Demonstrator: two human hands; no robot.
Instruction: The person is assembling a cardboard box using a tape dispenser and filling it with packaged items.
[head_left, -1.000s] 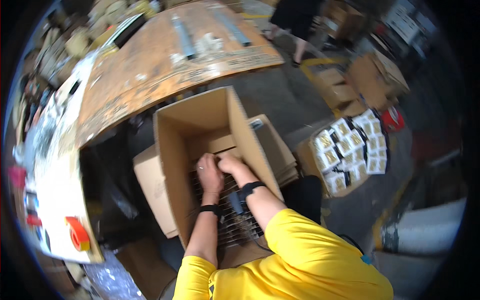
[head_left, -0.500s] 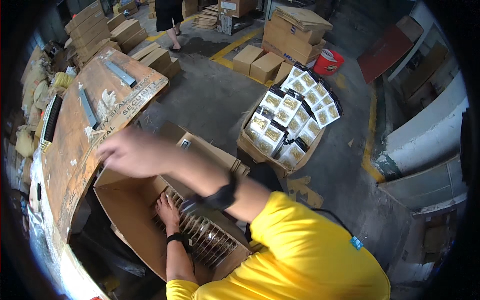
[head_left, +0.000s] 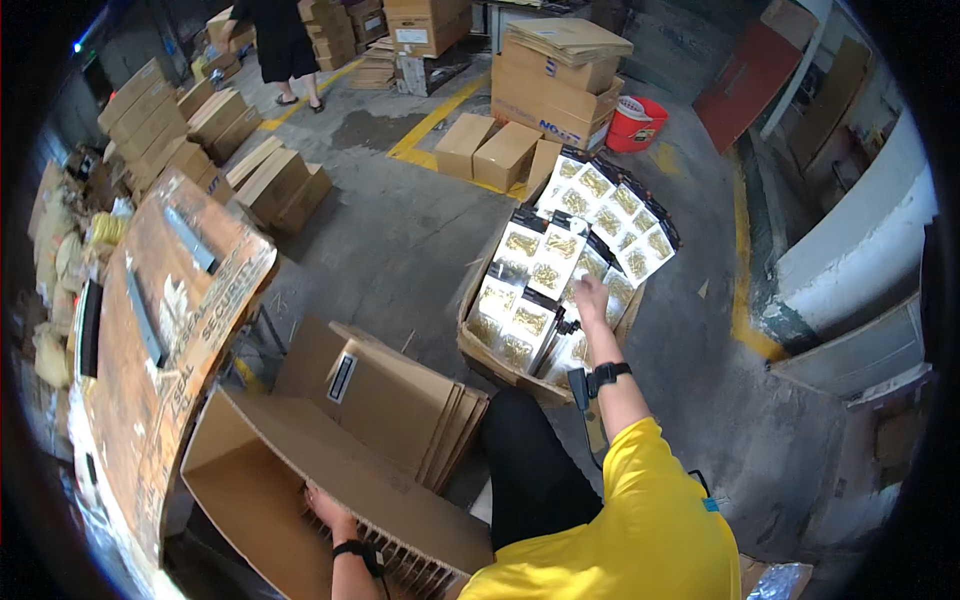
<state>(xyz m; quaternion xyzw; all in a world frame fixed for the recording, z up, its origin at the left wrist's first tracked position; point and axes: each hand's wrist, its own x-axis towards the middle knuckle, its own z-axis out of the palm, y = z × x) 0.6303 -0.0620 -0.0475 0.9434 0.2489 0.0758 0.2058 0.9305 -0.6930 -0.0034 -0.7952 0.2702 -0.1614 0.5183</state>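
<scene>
My left hand [head_left: 328, 508] is down inside an open brown cardboard box [head_left: 235, 480], fingers loosely stretched against a row of thin clear packs [head_left: 410, 572] standing on edge. The box's wall hides part of that row. Out to the right, my right hand [head_left: 592, 298] is on the pile of flat clear packs, fingers bent and closed at the edge of a pack of gold-coloured pieces [head_left: 587, 268]. These packs have black ends and overlap in a second open carton [head_left: 497, 362]. Black bands circle both wrists.
Folded cardboard [head_left: 385, 400] leans between the two boxes. A worn wooden board [head_left: 200, 285] stands at the left. Behind are closed cartons [head_left: 505, 155], a red bucket [head_left: 635, 125] and a person in black [head_left: 285, 50]. A pale wall [head_left: 860, 250] runs along the right.
My right arm has swung from above the left box over to the packs in the right carton. My left hand has stayed in the left box. The view has shifted rightward.
</scene>
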